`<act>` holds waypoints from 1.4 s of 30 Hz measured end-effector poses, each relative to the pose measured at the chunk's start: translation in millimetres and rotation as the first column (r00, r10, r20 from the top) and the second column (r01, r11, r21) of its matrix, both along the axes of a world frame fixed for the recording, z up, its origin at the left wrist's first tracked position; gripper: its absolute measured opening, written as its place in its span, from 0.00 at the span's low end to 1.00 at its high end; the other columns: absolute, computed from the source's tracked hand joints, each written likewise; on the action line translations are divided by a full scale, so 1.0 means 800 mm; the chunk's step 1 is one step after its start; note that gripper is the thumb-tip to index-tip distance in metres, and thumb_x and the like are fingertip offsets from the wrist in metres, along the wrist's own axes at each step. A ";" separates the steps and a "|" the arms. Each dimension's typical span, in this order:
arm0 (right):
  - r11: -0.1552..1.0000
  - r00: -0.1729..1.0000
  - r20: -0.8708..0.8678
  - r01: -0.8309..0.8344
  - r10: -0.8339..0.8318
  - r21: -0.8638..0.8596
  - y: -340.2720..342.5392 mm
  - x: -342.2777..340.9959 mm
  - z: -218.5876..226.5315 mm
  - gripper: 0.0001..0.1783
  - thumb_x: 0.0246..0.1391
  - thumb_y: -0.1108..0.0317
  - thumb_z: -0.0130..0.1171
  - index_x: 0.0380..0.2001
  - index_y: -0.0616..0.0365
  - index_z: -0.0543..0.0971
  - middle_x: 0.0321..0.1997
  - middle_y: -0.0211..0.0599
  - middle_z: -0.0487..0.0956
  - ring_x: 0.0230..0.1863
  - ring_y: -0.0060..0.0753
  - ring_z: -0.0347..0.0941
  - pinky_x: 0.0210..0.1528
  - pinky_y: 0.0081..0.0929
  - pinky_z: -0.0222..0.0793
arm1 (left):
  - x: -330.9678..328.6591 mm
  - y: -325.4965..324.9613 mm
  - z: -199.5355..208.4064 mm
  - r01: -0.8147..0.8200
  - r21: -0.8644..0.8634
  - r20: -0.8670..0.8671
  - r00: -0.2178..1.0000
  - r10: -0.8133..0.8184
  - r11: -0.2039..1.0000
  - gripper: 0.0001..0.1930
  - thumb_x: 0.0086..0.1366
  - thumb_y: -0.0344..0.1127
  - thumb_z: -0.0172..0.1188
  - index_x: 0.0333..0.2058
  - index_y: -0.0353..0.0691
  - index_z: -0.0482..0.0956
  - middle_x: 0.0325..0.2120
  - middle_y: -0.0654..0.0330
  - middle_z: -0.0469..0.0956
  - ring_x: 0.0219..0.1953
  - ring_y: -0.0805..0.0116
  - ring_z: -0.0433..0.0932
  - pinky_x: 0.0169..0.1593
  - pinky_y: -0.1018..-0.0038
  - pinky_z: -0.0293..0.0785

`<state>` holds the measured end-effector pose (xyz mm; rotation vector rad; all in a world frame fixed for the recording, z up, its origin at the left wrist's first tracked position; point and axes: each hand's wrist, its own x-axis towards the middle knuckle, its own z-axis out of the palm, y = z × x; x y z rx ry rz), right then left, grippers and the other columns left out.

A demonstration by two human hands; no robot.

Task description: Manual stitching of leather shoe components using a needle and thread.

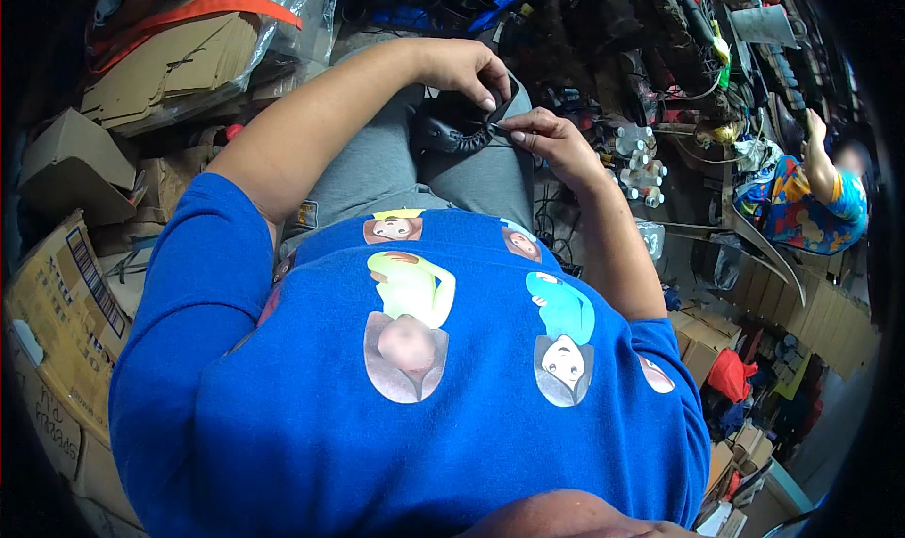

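A black, shiny leather piece (441,137), shaped like a shoe with a gathered edge, rests on my grey-trousered lap. My left hand (468,71) reaches over it from above, fingers curled and thumb pointing down, gripping its upper edge. From the other side my right hand (554,144) pinches thumb and forefinger together at the gathered edge. Something thin and pale shows at those fingertips, too small to name. Fingers and folds hide part of the piece's inside.
Flat cardboard (184,62) with an orange strap and open boxes (77,169) crowd the left. Small clear bottles (643,172) stand on the floor at right. Beyond them sits another person in a bright patterned garment (801,208). Dark clutter fills the far side.
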<state>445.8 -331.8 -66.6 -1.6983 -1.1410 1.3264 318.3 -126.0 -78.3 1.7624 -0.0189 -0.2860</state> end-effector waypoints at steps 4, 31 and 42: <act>1.000 0.998 -0.064 -0.002 0.003 0.026 0.001 0.005 -0.007 0.12 0.53 0.71 0.59 0.41 0.53 0.81 0.38 0.29 0.74 0.42 0.22 0.69 0.47 0.20 0.64 | -0.005 0.004 -0.003 0.018 0.017 0.032 0.999 -0.019 1.000 0.20 0.47 0.29 0.67 0.42 0.35 0.78 0.35 0.59 0.76 0.40 0.69 0.75 0.46 0.74 0.71; 0.992 0.922 0.368 0.101 -0.121 0.073 -0.016 -0.054 0.018 0.18 0.48 0.77 0.55 0.42 0.46 0.81 0.29 0.33 0.69 0.36 0.27 0.69 0.41 0.23 0.66 | -0.114 -0.061 0.011 -0.614 0.536 0.565 0.771 0.295 0.579 0.08 0.51 0.29 0.60 0.31 0.48 0.83 0.24 0.63 0.69 0.33 0.63 0.70 0.40 0.68 0.63; 0.999 0.935 0.355 -0.036 0.022 0.036 0.009 -0.020 0.017 0.21 0.47 0.81 0.50 0.40 0.46 0.82 0.35 0.31 0.69 0.39 0.26 0.67 0.47 0.21 0.65 | -0.104 -0.045 -0.016 -0.587 0.436 0.549 0.774 0.315 0.683 0.09 0.52 0.28 0.61 0.32 0.49 0.83 0.23 0.60 0.66 0.30 0.63 0.68 0.35 0.69 0.65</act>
